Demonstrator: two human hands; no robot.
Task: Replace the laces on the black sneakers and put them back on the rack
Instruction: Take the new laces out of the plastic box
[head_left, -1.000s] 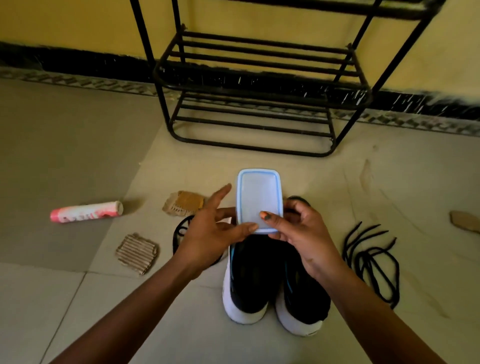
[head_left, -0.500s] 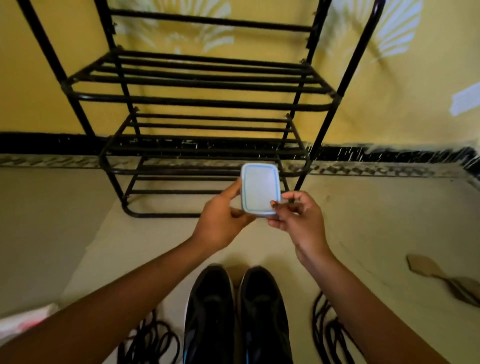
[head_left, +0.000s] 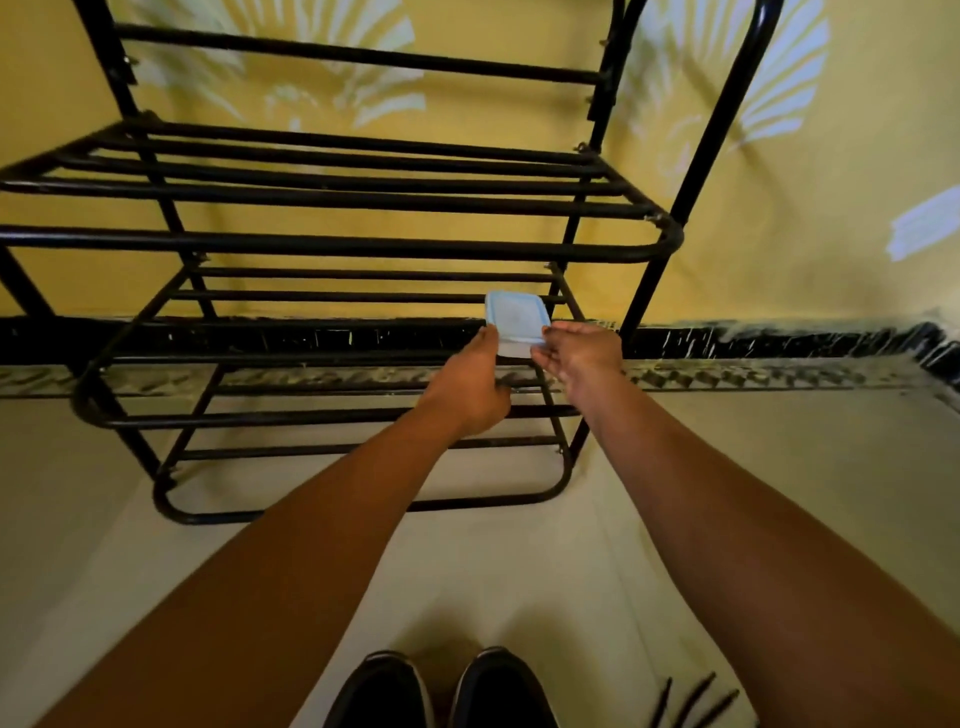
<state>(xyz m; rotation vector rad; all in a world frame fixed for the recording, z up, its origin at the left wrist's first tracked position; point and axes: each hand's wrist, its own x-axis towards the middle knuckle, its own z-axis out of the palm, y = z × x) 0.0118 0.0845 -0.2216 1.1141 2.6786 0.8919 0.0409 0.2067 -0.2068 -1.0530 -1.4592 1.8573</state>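
1. Hands first: the left hand (head_left: 470, 389) and the right hand (head_left: 579, 356) reach far out and hold a small white plastic box with a blue-edged lid (head_left: 517, 322) between them.
2. That box is at the right end of the tall black metal shoe rack (head_left: 363, 244), level with the middle shelf and close to the right-side legs. I cannot tell if it sits on the bars or is just above them.
3. Each shelf is a row of long round bars with gaps. The shelves stand well apart, one over the other, with open room between them and more room to the left of the box.
4. The rack stands on a pale tiled floor (head_left: 779, 467), against a yellow wall (head_left: 831, 156) that has a black band (head_left: 753, 340) along its bottom.
5. The pair of black sneakers (head_left: 441, 691) stands side by side on the floor at the bottom edge, between the two arms, well apart from the rack.
6. Some black laces (head_left: 691, 699) lie on the floor near the right sneaker.
7. The left hand's fingers curl round the left side of the box. The right hand pinches its right edge with the fingertips.
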